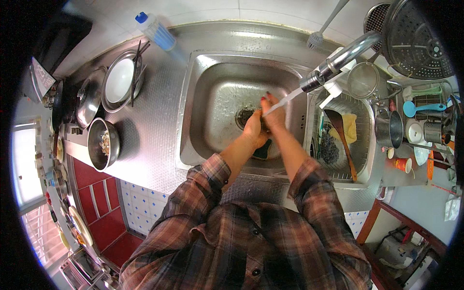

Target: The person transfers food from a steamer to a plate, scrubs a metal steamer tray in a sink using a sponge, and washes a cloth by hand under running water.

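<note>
My left hand (254, 129) and my right hand (274, 113) are close together over the stainless steel sink basin (217, 98). A stream of water (284, 101) runs from the chrome faucet (313, 80) onto my fingers. The palms face inward, and whatever is between them is hidden. Just beyond the left hand lies the drain strainer (245, 115), partly covered by it. On the basin floor under my wrists rests a dark green scouring pad or sponge (261, 150), half hidden by my arms.
Right of the basin, a small draining sink holds a wooden spatula (340, 130), a steel wool scrubber (329, 149) and a yellow cloth (348, 127). On the left counter stand a metal bowl with chopped food (104, 144), stacked bowls with chopsticks (119, 80) and a blue-capped bottle (156, 32).
</note>
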Motion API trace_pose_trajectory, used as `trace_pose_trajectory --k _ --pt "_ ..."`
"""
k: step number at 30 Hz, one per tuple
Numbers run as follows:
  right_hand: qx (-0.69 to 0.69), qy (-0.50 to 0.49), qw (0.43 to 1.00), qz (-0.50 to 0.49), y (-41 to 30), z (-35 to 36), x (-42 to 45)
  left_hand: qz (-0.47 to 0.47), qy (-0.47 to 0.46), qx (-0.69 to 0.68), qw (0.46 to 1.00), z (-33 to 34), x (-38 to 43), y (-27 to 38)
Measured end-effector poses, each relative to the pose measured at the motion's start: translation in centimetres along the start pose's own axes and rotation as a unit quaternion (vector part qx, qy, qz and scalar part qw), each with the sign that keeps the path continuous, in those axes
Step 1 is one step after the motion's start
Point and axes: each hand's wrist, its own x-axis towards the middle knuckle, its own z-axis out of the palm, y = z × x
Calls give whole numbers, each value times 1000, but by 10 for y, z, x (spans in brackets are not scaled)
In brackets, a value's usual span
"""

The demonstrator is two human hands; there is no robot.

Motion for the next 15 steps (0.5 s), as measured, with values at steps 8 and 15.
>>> trace_pose_trajectory --k 8,15 --pt "-72 -8 964 -256 -29 25 -62 10 38 29 999 -21 6 34" --pt "-69 -2 997 -38 16 4 -15 -5 -21 46 999 -2 6 5"
